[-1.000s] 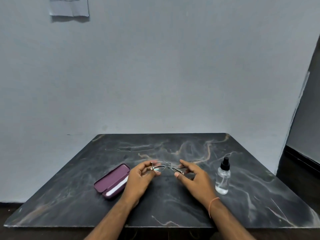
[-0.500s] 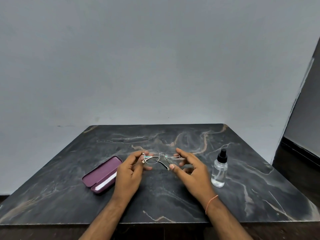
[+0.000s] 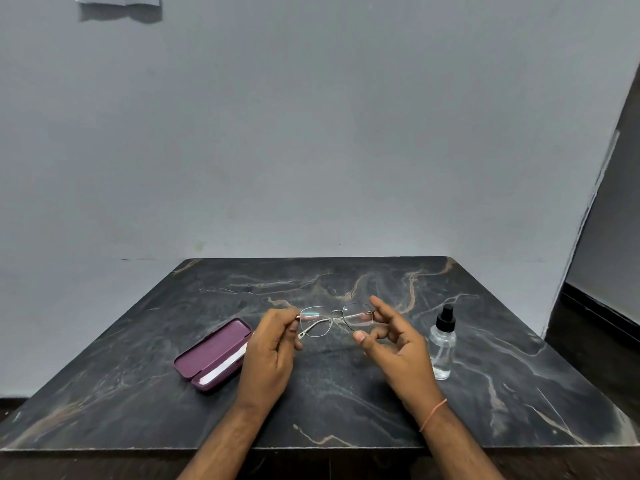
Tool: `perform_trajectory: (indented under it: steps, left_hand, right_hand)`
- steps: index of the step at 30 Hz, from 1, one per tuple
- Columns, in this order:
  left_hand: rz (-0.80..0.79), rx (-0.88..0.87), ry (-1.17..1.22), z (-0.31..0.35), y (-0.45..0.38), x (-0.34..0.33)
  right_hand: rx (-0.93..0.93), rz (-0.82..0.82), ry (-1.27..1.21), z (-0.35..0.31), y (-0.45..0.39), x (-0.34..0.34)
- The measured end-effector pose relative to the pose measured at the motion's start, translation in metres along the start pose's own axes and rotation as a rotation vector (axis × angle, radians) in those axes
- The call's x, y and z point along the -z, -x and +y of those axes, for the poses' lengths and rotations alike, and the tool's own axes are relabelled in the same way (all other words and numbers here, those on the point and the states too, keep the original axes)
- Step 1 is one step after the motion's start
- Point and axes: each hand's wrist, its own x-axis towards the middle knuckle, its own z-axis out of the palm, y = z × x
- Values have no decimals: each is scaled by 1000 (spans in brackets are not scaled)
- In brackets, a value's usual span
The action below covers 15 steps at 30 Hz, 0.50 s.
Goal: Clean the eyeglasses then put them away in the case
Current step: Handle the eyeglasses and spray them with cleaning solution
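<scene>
Thin metal-rimmed eyeglasses [image 3: 332, 319] are held above the dark marble table [image 3: 346, 403], lenses facing me, temples folded. My left hand [image 3: 273, 351] pinches the frame's left end. My right hand [image 3: 394, 344] touches the frame's right end with its fingertips, thumb and other fingers spread. A purple eyeglass case [image 3: 213, 355] lies open on the table just left of my left hand, with a white cloth [image 3: 225, 367] folded inside it. A clear spray bottle [image 3: 442, 344] with a black cap stands upright right of my right hand.
The table's far edge meets a plain grey wall [image 3: 311, 133]. A sheet of paper [image 3: 117, 1] is stuck high on the wall at the left. A dark floor strip [image 3: 602, 327] runs along the table's right side.
Both hands have lifted the eyeglasses off the table and turned the lenses up toward me. My right thumb has come away from the frame. The case and the bottle have stayed put.
</scene>
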Motion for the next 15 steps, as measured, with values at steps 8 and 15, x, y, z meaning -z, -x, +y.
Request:
perform_trajectory:
  steps: [8,15]
  left_hand:
    - [18,44,4,-3,0,-1]
    - [8,10,-21,-4,0,-2]
  right_hand:
    - [-75,-99,-30,-4,0,1]
    - [-49,-82,96,-7,2,-1]
